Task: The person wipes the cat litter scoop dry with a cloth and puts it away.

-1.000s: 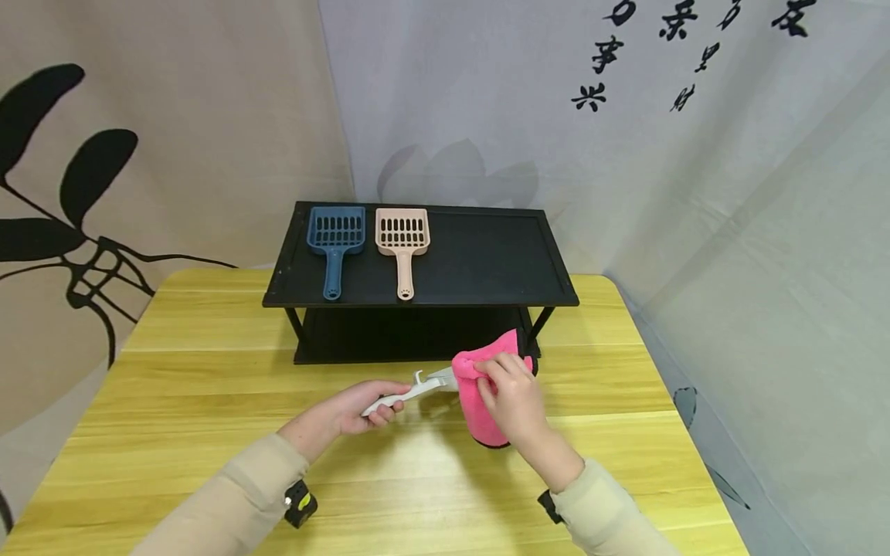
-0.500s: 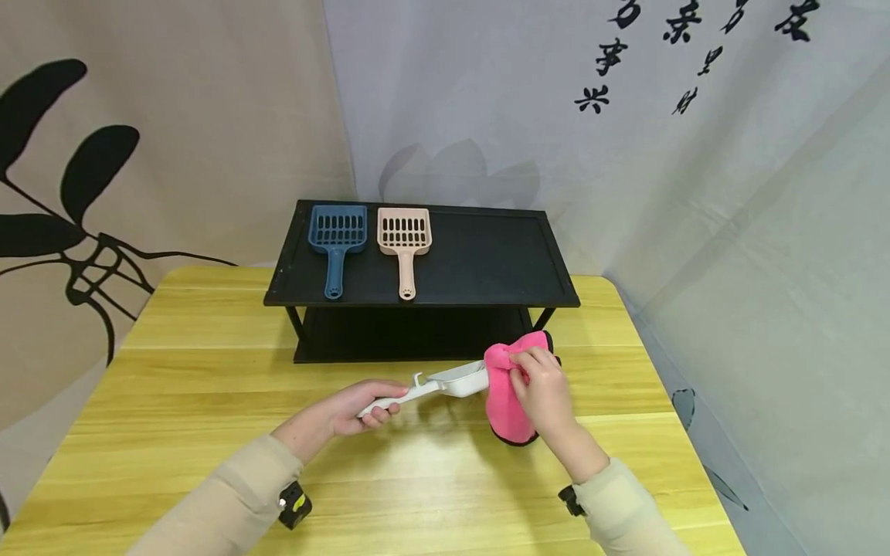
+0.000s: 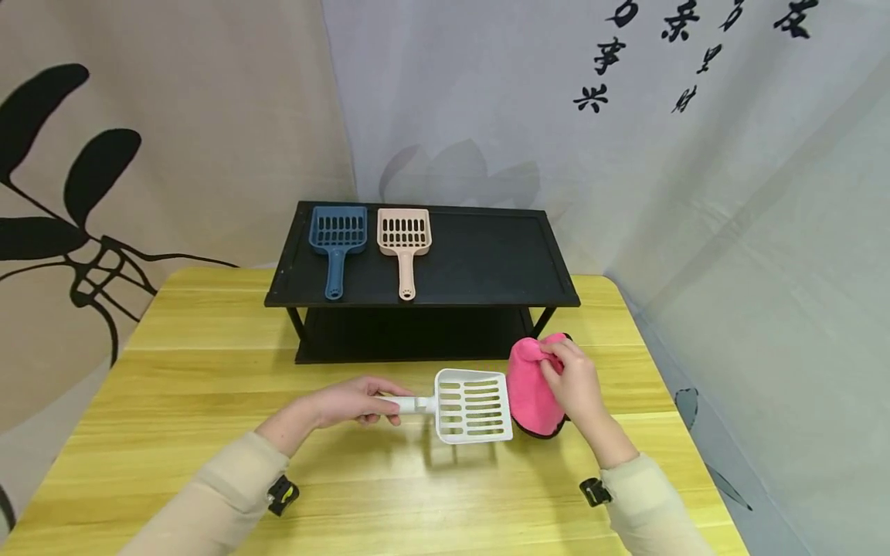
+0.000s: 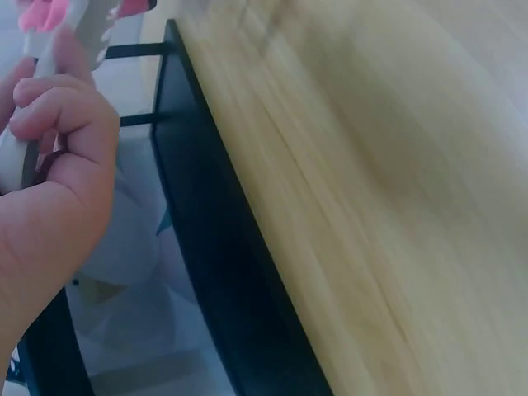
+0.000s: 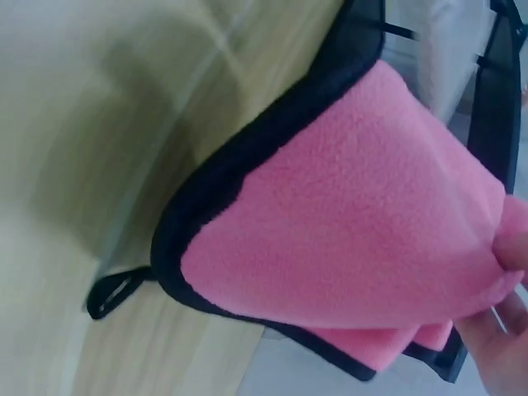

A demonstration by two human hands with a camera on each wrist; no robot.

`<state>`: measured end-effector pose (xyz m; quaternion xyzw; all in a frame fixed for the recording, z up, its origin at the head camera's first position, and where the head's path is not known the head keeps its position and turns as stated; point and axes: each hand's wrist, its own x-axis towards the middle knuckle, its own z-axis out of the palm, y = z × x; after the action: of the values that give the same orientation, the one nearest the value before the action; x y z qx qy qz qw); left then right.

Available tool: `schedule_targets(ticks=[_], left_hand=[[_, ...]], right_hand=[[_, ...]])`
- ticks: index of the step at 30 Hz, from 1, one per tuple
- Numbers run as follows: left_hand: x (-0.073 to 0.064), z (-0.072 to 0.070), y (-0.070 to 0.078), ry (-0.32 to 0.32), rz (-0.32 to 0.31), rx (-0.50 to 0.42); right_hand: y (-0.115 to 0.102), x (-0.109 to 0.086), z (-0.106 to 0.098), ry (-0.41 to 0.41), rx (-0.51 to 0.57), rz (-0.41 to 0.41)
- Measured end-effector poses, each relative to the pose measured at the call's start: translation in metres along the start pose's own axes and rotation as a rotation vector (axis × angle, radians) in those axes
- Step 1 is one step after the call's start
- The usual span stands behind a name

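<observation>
A white slotted litter scoop (image 3: 474, 407) is held up over the table, its slotted face turned toward the head camera. My left hand (image 3: 361, 401) grips its handle; in the left wrist view the fingers of that hand (image 4: 62, 148) curl round the pale handle (image 4: 15, 157). Just right of the scoop's front edge hangs a pink cloth (image 3: 534, 390) with black edging, pinched at its top by my right hand (image 3: 573, 382). Up close in the right wrist view, the folded cloth (image 5: 346, 223) shows a black hanging loop, and the fingertips (image 5: 513, 252) pinch its edge.
A black two-tier rack (image 3: 487, 259) stands at the back of the wooden table (image 3: 208, 386). On its top lie a blue litter scoop (image 3: 337, 232) and a beige litter scoop (image 3: 404, 232). Behind hangs a printed curtain (image 3: 452, 100).
The pink cloth has slid right, off the white scoop's head, with my right hand. My left hand has turned the scoop so its slotted face now shows.
</observation>
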<state>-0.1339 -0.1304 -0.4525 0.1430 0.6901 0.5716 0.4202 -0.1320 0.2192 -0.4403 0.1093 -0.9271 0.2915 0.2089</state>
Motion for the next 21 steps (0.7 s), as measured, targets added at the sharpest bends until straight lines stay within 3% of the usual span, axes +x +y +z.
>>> schedule_targets(ticks=[5, 11, 17, 21], left_hand=[[-0.002, -0.001, 0.003, -0.019, -0.008, 0.148], [0.002, 0.001, 0.011, -0.051, 0.03, 0.277], [0.006, 0.004, 0.019, -0.061, 0.079, 0.336], [0.007, 0.003, 0.018, -0.064, 0.094, 0.335]], right_hand=[[-0.008, 0.011, -0.001, -0.115, 0.061, 0.019], [-0.031, 0.023, 0.009, -0.303, 0.142, -0.047], [-0.046, 0.028, 0.017, -0.53, 0.266, -0.17], [-0.047, 0.029, 0.015, -0.614, 0.294, -0.198]])
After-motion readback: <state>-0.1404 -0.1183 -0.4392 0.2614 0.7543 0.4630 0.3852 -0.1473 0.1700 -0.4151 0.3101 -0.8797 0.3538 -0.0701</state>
